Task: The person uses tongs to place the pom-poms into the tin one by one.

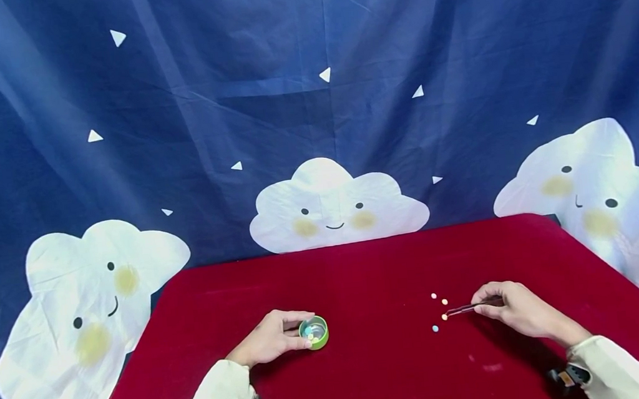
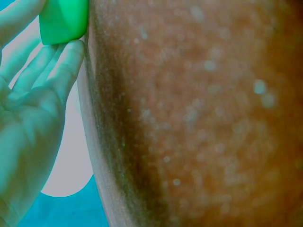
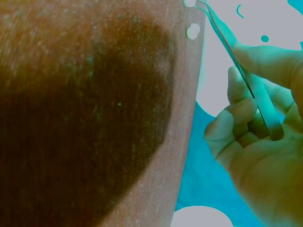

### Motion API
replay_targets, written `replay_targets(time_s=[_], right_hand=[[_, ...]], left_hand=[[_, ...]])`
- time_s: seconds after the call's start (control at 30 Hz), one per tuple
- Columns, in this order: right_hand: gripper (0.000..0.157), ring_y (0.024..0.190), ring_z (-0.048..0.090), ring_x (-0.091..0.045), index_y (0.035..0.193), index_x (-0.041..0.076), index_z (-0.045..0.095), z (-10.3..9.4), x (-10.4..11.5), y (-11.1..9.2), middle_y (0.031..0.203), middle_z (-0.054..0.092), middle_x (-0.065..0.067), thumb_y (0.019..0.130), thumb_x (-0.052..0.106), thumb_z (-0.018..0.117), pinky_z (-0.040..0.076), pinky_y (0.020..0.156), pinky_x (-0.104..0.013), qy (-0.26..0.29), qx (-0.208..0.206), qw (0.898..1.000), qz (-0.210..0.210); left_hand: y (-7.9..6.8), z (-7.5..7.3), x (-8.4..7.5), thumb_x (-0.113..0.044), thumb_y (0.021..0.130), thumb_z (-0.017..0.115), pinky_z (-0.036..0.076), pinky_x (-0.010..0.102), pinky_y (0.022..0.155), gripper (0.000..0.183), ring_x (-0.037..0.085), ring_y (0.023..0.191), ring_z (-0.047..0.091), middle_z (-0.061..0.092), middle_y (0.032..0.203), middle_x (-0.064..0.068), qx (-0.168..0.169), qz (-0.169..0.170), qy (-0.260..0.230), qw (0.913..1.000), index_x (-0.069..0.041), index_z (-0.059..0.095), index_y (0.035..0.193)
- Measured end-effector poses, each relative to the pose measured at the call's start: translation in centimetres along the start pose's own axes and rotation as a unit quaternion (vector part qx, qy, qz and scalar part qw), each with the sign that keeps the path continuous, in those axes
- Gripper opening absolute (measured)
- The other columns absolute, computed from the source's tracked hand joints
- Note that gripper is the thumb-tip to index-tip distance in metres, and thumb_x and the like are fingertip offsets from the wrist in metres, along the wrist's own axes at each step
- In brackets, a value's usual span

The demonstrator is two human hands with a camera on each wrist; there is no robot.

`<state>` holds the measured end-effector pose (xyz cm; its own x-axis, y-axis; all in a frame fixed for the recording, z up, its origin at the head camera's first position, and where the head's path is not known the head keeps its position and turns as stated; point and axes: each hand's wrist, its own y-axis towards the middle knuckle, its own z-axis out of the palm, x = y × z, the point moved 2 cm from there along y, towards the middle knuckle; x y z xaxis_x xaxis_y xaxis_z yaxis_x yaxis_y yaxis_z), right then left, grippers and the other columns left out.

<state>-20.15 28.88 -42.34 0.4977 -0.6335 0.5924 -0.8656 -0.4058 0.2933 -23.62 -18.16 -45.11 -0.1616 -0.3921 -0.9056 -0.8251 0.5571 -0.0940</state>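
Note:
On the red cloth my left hand (image 1: 270, 338) grips a small round green-rimmed container (image 1: 321, 345), thumb and fingers on either side of it. Several little pale and blue pellets lie inside. In the left wrist view the green wall of the container (image 2: 65, 21) shows between the fingers. Over to the right, my right hand (image 1: 522, 312) pinches a pair of tweezers (image 1: 464, 308) that points left. Their tips are right at a yellowish pellet (image 1: 444, 317). Two pale pellets, one of them the upper pellet (image 1: 433, 296), lie just beyond, and a blue pellet (image 1: 435, 328) lies nearer me.
A red cloth (image 1: 378, 370) covers the table, whose far edge meets a dark blue curtain (image 1: 202, 140) printed with smiling white clouds. Dark devices, such as the right wrist device (image 1: 569, 376), sit at both wrists by the pale sleeves.

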Motion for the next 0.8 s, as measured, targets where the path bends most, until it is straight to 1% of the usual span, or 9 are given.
replay_targets(time_s=[0.23,0.47,0.67,0.8], right_hand=[[0.015,0.069,0.05,0.001,0.085,0.012,0.07,0.2,0.1,0.3,0.08,0.06,0.015,0.082,-0.001,0.078,0.043,0.059,-0.019,-0.017,-0.01,1.0,-0.009],[0.018,0.069,0.049,0.002,0.084,0.013,0.07,0.1,0.7,1.0,0.08,0.06,0.016,0.08,-0.003,0.078,0.042,0.058,-0.019,-0.029,-0.032,0.999,-0.025],[0.017,0.068,0.049,0.001,0.084,0.012,0.07,0.3,1.3,1.8,0.079,0.06,0.017,0.081,-0.003,0.078,0.042,0.057,-0.019,-0.022,-0.033,0.999,-0.031],[0.017,0.069,0.051,0.001,0.085,0.012,0.071,0.5,1.8,2.3,0.08,0.061,0.016,0.081,-0.003,0.078,0.043,0.058,-0.019,-0.012,-0.029,0.999,-0.034]], left_hand=[[0.0,-0.1,0.0,-0.012,0.087,0.079,0.051,0.032,0.097,0.053,0.028,0.119,0.061,0.065,0.128,0.012,-0.001,0.004,0.012,0.9999,0.0,0.061,0.135],[0.0,-0.1,-0.2,-0.012,0.087,0.079,0.052,0.03,0.095,0.052,0.027,0.118,0.062,0.065,0.128,0.013,-0.003,0.011,0.018,0.9998,0.001,0.062,0.134],[-0.1,0.0,-0.3,-0.011,0.087,0.079,0.054,0.027,0.091,0.051,0.024,0.114,0.064,0.066,0.124,0.013,0.0,0.009,0.006,0.9999,0.001,0.062,0.134],[0.0,0.0,-0.2,-0.01,0.087,0.079,0.054,0.027,0.089,0.051,0.025,0.112,0.065,0.067,0.123,0.013,0.001,0.007,0.004,1.0,0.0,0.062,0.134]])
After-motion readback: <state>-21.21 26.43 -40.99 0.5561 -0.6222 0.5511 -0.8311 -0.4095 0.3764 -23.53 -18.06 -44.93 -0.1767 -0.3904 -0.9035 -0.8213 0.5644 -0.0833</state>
